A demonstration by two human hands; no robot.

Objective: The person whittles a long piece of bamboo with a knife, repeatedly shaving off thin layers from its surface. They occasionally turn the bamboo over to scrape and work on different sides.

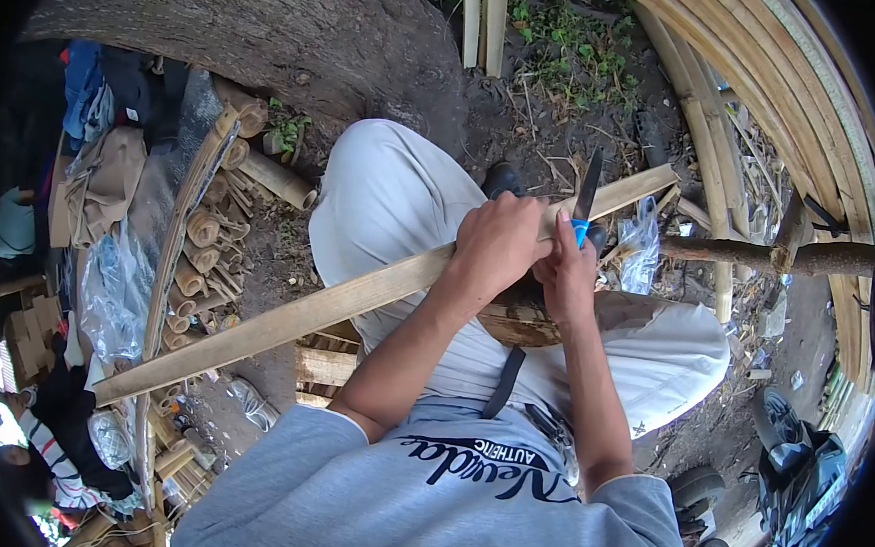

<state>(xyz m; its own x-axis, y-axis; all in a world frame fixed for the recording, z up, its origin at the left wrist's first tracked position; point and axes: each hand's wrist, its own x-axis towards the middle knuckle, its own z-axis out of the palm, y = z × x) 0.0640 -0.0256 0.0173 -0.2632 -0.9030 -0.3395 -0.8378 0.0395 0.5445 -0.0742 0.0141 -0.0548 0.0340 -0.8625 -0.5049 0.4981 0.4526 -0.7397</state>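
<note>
A long bamboo slat [295, 317] slants across my lap, its lower end far to the left and its upper end past my knees on the right. Wrapped over the slat near its right part is my left hand [501, 239], fingers closed on it. Close beside it, my right hand [568, 273] is closed around the blue handle of a knife [588, 190]. The dark blade points up and away from me and crosses the slat in this view. Part of the handle is hidden by my fingers.
Cut bamboo pieces [200, 227] are stacked at the left, near clear plastic bags [116, 289]. A thick tree trunk [262, 37] lies across the top left. Long bamboo strips [780, 79] curve along the right, above a branch [739, 254]. A motorcycle [797, 461] stands lower right.
</note>
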